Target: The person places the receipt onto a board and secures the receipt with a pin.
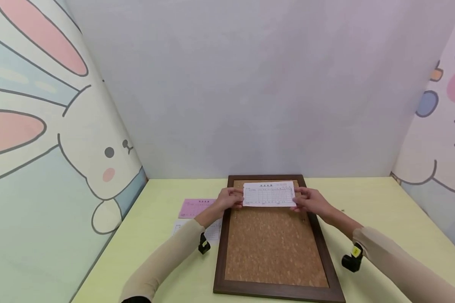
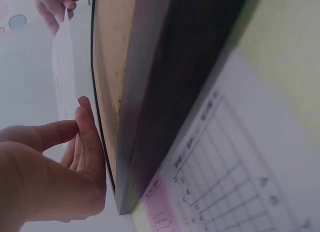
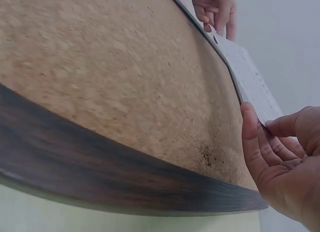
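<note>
Head cam: I've got the left hand (image 1: 230,198) and right hand (image 1: 310,200) pinching opposite ends of 1 white form (image 1: 269,194), up over the corkboard's far end. Left wrist: a pink slip (image 2: 160,207) and another sheet (image 2: 220,177) lie beside the corkboard (image 2: 115,56). Right wrist: thumb's clearly gripping the edge.

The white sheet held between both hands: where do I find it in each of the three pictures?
Head view: the held white sheet is right of centre, below mid-height.
Left wrist view: the held white sheet is a narrow strip at upper left.
Right wrist view: the held white sheet slants across the upper right.
Shared landmark: the dark-framed corkboard, visible in all three.
</note>
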Motion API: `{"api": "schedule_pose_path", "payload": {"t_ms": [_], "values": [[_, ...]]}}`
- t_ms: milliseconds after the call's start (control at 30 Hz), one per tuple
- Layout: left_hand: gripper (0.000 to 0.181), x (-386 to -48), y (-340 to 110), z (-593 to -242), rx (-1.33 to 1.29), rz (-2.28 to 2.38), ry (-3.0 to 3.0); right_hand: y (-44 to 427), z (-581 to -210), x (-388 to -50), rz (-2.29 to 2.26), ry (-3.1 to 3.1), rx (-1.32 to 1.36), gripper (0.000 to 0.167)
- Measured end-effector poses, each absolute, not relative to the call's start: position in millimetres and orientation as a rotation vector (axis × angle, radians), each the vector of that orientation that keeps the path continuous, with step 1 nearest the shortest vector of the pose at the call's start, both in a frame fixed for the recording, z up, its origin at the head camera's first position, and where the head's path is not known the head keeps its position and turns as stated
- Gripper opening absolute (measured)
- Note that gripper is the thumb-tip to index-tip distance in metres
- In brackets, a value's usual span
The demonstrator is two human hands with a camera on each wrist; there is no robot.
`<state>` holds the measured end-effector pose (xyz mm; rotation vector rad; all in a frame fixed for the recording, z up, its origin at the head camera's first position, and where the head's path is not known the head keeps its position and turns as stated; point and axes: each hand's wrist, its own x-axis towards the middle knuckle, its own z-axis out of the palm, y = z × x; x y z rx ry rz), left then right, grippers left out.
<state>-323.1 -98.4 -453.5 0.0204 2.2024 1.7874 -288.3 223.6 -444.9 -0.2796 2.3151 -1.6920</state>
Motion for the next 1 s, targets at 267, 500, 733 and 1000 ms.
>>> {"api": "schedule_pose_path", "payload": {"t_ms": [267,500,733,1000], "values": [[0.031,-346.5,-94.1,-457.4,0.012,1.811,2.261,214.9,-454.7,-319.9,-1.723,2.320,-0.235,0.055],[0.031,-360.5,-92.1,-462.6,-0.049,1.831,2.308,205.1,-458.5,-339.5,-1.720,2.338,-0.171,0.052],[0.031,-364.7,-88.7,-461.3,-0.086,1.823,2.335,201.3,-465.4,-350.1,-1.719,2.344,-0.126,0.051],[0.022,-365.8,-88.0,-459.4,-0.080,1.824,2.377,196.4,-464.9,-353.9,-1.694,2.352,-0.020,0.050]]}}
